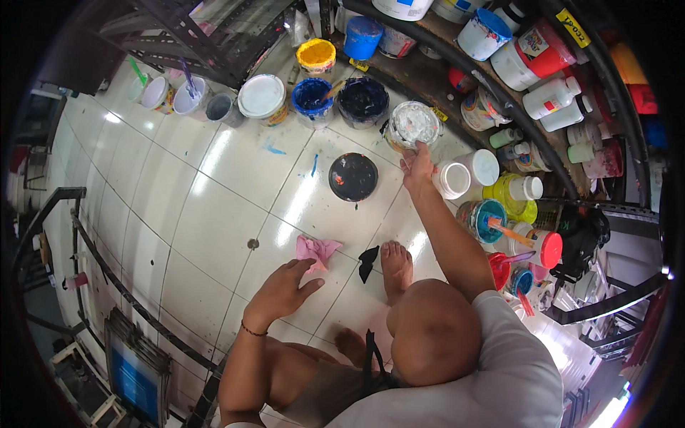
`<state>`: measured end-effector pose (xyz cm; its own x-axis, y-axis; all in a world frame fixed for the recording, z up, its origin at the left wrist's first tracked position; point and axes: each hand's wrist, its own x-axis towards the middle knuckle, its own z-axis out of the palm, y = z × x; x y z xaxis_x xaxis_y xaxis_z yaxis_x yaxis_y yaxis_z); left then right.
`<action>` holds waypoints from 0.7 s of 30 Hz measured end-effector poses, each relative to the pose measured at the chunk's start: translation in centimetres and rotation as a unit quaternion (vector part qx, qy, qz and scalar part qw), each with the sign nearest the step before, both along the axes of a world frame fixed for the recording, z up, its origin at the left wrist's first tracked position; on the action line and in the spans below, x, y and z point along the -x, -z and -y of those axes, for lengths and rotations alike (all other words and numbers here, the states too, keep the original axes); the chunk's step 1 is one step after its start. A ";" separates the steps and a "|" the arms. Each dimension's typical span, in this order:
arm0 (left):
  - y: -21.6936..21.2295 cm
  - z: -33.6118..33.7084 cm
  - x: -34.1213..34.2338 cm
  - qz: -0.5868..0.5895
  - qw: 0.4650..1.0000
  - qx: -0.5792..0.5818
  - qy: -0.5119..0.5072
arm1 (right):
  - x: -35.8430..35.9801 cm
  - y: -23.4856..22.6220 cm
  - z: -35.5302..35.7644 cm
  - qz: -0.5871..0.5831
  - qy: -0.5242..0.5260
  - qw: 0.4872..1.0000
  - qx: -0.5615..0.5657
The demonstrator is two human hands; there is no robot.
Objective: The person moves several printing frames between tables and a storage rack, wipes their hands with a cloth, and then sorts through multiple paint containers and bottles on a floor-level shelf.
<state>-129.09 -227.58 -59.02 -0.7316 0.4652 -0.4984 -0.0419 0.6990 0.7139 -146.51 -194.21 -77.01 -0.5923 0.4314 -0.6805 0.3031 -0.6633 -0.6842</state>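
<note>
My right hand (pixel 419 164) reaches forward and grips the near side of a paint tub (pixel 416 123). White, smeared material shows at the tub's top; whether that is a lid or paint I cannot tell. My left hand (pixel 284 289) hovers palm down over the floor, its fingers loosely apart and holding nothing. Close by its fingertips lies a crumpled pink cloth (pixel 319 250). A round black lid (pixel 353 177), spotted with paint, rests flat on the tiles between the tub and the cloth. Left of the gripped tub stand a dark paint bucket (pixel 363 102) and a blue paint bucket (pixel 312 100).
A yellow paint tub (pixel 315 55), a white-lidded bucket (pixel 262 97) and several smaller pots line the far side. Shelves of bottles and tubs curve along the right. Beside my right arm stand white jars (pixel 452 180) and a teal paint pot (pixel 482 220). A black scrap (pixel 368 264) lies by my foot.
</note>
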 end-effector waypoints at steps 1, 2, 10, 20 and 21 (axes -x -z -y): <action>0.1 0.5 -0.2 0.018 1.000 0.015 -0.010 | 0.2 0.1 0.0 0.007 0.012 1.000 -0.005; 0.1 0.8 -0.4 0.023 0.999 0.021 -0.012 | 0.5 0.2 0.0 0.012 0.023 1.000 -0.009; -0.5 0.6 0.0 -0.010 0.999 -0.038 -0.030 | 0.2 -1.3 -0.2 -0.033 0.035 0.996 -0.076; -0.5 0.9 0.7 0.033 0.998 -0.017 -0.053 | 11.5 -8.0 -4.0 -0.092 0.083 0.991 -0.043; 0.0 1.1 0.3 0.022 0.998 -0.021 -0.057 | 13.1 -8.0 -4.6 -0.075 0.089 0.992 -0.041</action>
<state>-129.42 -228.68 -59.03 -0.7584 0.4022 -0.5129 -0.1514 0.6567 0.7388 -159.58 -189.57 -69.02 -0.5935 0.5884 -0.5491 0.0770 -0.6376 -0.7665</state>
